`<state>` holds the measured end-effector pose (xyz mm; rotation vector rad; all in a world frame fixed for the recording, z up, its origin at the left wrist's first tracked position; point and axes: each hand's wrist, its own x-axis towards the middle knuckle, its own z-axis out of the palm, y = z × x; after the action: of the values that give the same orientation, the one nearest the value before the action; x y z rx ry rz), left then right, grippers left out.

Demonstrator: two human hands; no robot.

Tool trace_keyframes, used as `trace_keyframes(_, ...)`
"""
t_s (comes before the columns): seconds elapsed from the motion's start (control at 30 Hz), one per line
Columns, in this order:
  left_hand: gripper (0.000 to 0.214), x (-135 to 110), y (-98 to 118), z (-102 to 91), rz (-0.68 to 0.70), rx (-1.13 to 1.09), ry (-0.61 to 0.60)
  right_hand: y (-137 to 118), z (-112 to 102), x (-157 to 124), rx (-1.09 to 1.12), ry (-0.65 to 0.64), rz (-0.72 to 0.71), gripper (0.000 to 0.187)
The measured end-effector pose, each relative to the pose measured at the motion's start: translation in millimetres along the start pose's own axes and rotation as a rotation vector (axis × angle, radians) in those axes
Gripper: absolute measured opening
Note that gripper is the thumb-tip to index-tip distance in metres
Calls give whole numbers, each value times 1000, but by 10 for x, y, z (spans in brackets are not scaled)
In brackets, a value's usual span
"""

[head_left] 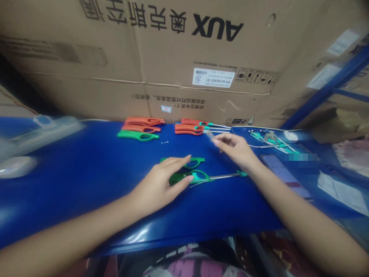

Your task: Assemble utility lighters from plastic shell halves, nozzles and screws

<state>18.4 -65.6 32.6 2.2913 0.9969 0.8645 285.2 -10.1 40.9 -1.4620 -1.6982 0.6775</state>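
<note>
My left hand point(161, 179) lies over two green parts on the blue table, its thumb and fingers apart. Below its thumb is an opened green long-nosed lighter point(203, 176) with a thin metal tube and a green tip. Under its fingers, a loose green casing half point(198, 161) lies just behind; whether the fingers press on it is hidden. My right hand point(235, 148) is raised above the table, thumb and fingers pinched on a small translucent piece point(210, 135), blurred and not clear in kind. Close behind that piece are orange lighters point(188, 129) with metal tubes.
Orange handles point(141, 129) and a green handle point(135, 135) lie at the back left. Metal tubes with teal parts point(273, 142) are heaped right, near a phone point(284, 175) and white paper point(343, 190). A large cardboard box point(161, 65) stands behind. A white rounded object point(17, 167) sits left.
</note>
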Motion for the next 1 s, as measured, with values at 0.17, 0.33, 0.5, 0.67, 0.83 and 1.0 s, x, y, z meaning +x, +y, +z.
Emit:
trace_keyframes(0.17,43,11,-8,118,-240,-489,94,-277,366,-370,244,-341,-130,27)
trace_keyframes(0.33,28,53,27,111,-348,-821,66,-287,394,-465,148,-451,-294,14)
trace_keyframes(0.5,27,97,18,23,-617,-1125,42,-254,223,-479,-52,-526,-482,17)
trace_keyframes(0.67,37,128,2,-47,-784,-1128,-79,-276,133,-510,-392,-613,-535,14)
trace_keyframes(0.83,41,135,1,-53,-687,-975,-82,-220,181,-481,-359,-632,-521,8)
trace_keyframes(1.0,39,126,-22,-42,-523,-724,-76,-206,222,-459,-130,-547,-369,7)
